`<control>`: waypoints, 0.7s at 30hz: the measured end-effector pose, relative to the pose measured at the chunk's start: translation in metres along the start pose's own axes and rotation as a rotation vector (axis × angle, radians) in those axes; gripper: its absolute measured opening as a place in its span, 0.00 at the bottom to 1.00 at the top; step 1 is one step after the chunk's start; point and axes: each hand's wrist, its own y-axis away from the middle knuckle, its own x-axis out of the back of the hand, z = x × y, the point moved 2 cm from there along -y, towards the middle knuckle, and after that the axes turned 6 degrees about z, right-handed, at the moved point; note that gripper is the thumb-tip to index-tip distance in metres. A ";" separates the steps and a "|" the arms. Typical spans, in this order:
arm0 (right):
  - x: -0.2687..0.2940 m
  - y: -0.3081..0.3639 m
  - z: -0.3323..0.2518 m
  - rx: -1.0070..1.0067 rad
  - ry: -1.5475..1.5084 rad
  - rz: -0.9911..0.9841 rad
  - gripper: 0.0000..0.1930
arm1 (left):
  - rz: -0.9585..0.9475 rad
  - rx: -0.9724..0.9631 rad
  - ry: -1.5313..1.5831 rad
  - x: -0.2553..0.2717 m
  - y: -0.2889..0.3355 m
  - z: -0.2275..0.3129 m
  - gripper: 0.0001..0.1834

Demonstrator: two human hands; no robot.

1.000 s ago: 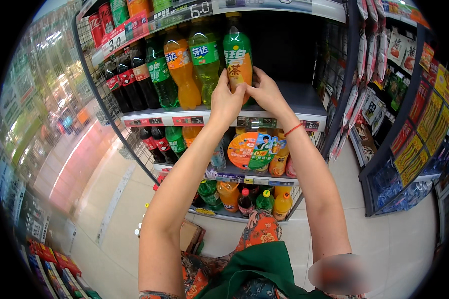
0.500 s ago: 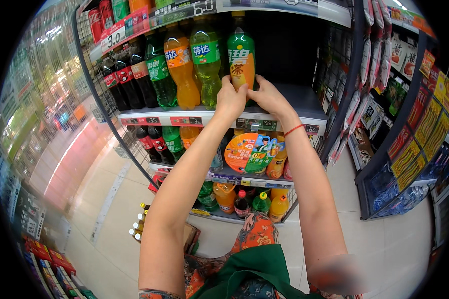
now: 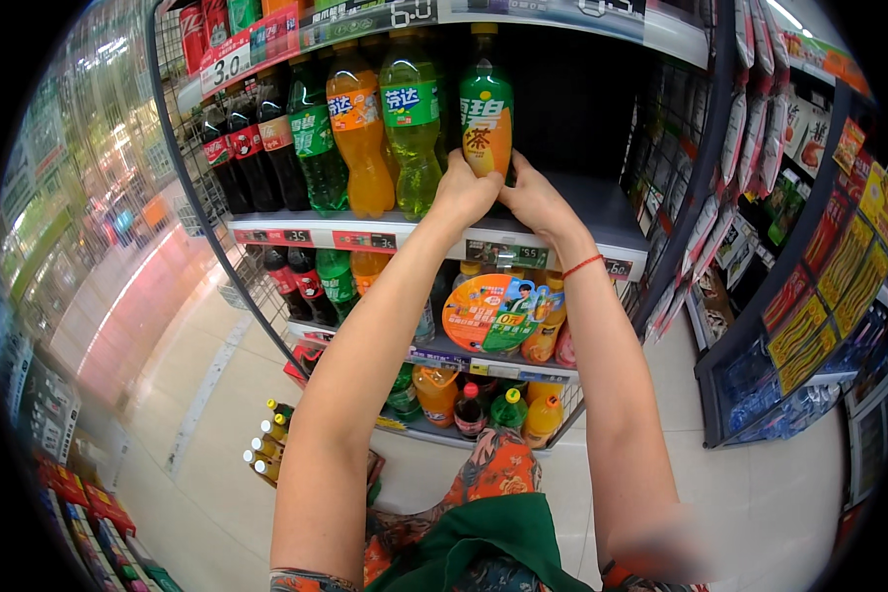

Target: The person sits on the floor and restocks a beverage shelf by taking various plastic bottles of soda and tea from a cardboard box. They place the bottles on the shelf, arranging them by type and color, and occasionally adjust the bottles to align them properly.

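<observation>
Green-and-orange bottle [image 3: 487, 111] with a gold cap, upright between my two hands, which hold it low on its body. My left hand [image 3: 467, 194] curves around its left side, fingers bent and thumb lying across the front toward the right. My right hand [image 3: 543, 204] cups the lower right side, fingers reaching back along it, thumb close to the left one. My hands hide the base, so I cannot tell whether it rests on the shelf [image 3: 587, 192]. Both arms stretch forward, left forearm [image 3: 370, 355] and right forearm [image 3: 617, 365] slanting inward to meet at the bottle; a red cord [image 3: 582, 263] circles my right wrist. Just left of my hands stands a yellow-green soda bottle [image 3: 411, 128], then an orange soda bottle [image 3: 363, 143]. Below them hangs a round orange-and-green sign [image 3: 488, 314].
</observation>
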 end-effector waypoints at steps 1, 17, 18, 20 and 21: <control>0.000 -0.001 0.002 0.002 0.010 0.005 0.34 | -0.020 0.011 0.010 -0.001 -0.002 0.001 0.38; -0.004 -0.010 0.013 0.001 0.060 0.025 0.35 | 0.050 0.020 -0.030 -0.012 -0.015 -0.009 0.27; -0.005 -0.011 0.015 0.009 0.056 0.028 0.35 | 0.050 0.020 -0.031 -0.012 -0.016 -0.010 0.27; -0.003 -0.013 0.018 0.028 0.051 0.039 0.35 | 0.046 0.016 -0.029 -0.013 -0.017 -0.008 0.29; -0.002 -0.013 0.019 0.042 0.064 0.055 0.35 | 0.058 0.012 -0.028 -0.014 -0.016 -0.008 0.29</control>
